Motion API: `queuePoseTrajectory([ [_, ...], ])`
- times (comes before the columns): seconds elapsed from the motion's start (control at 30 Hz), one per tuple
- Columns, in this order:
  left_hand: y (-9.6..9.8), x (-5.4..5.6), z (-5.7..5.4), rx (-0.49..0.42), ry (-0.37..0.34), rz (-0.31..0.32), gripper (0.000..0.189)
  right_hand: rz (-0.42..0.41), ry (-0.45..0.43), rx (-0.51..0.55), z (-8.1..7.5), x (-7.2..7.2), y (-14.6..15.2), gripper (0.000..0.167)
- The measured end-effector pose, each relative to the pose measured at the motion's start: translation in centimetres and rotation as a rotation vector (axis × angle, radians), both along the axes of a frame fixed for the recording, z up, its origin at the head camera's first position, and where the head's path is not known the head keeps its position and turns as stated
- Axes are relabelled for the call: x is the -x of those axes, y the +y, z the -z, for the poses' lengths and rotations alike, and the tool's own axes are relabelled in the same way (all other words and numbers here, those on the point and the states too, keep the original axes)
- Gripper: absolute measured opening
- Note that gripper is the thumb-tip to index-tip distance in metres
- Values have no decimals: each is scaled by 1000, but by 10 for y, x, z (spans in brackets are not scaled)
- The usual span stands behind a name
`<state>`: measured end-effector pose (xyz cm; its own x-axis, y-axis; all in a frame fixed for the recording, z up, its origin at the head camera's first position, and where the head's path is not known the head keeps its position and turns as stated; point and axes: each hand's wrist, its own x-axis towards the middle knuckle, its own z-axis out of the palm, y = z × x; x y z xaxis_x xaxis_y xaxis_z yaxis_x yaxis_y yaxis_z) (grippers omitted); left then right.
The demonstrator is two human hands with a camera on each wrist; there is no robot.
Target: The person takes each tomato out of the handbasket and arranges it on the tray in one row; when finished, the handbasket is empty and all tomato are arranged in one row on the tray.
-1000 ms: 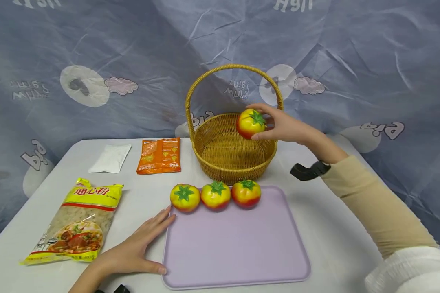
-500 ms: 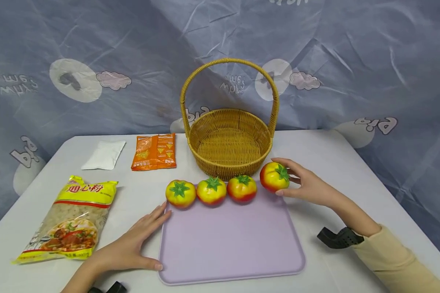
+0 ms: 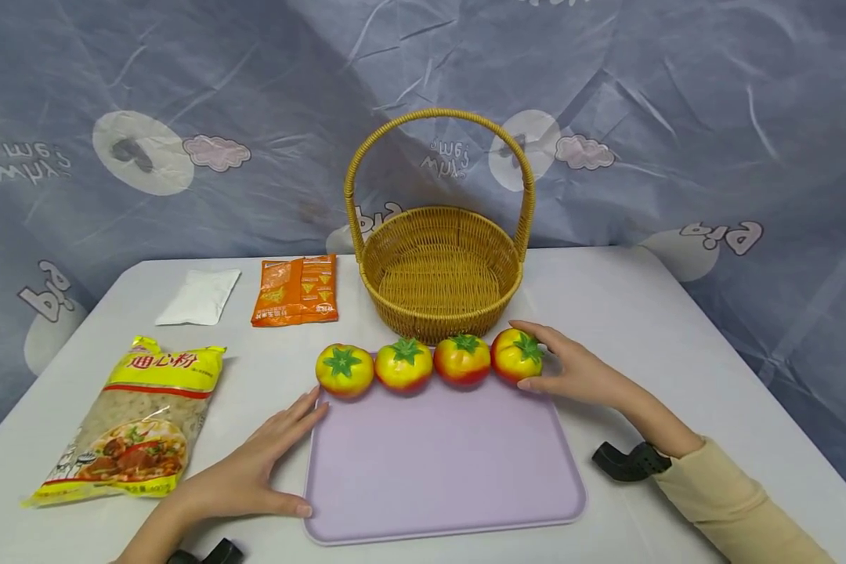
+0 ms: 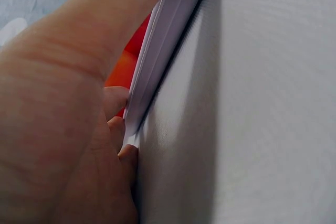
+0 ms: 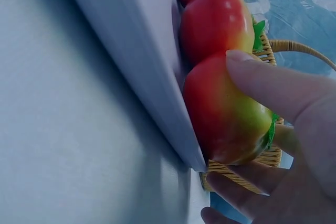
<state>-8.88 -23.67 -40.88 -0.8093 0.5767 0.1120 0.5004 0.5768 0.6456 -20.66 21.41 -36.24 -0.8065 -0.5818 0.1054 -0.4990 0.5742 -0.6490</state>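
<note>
My right hand (image 3: 581,376) holds a red-and-yellow tomato (image 3: 516,356) with a green leafy top, thumb on the near side and fingers round the far side. This tomato sits at the far right corner of a lilac tray (image 3: 444,470). In the right wrist view the thumb presses on the held tomato (image 5: 226,114). Three more tomatoes stand in a row to its left: one in the middle (image 3: 461,362), another (image 3: 403,366) and the leftmost (image 3: 344,371). My left hand (image 3: 243,478) rests at the tray's left edge, fingers extended and thumb apart.
Behind the tray stands a wicker basket (image 3: 440,317) with a tall handle and nothing inside. An orange snack packet (image 3: 296,290) and a white packet (image 3: 199,298) lie at the back left. A yellow-ended pasta bag (image 3: 137,423) lies left of my left hand.
My right hand has carried the tomato from above the basket down to the tray's far right corner, beside the row. The left hand stays at the tray's edge. The view has shifted slightly.
</note>
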Motion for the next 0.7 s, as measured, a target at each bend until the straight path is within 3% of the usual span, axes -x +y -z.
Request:
queuePoseTrajectory([
  [0.37,1,3,2,15,23,7,101,-37,-29,28,1,4,16,82],
  [0.7,-3,1,4,-1,32,16,100,32,-68,127,-2,10,38,71],
])
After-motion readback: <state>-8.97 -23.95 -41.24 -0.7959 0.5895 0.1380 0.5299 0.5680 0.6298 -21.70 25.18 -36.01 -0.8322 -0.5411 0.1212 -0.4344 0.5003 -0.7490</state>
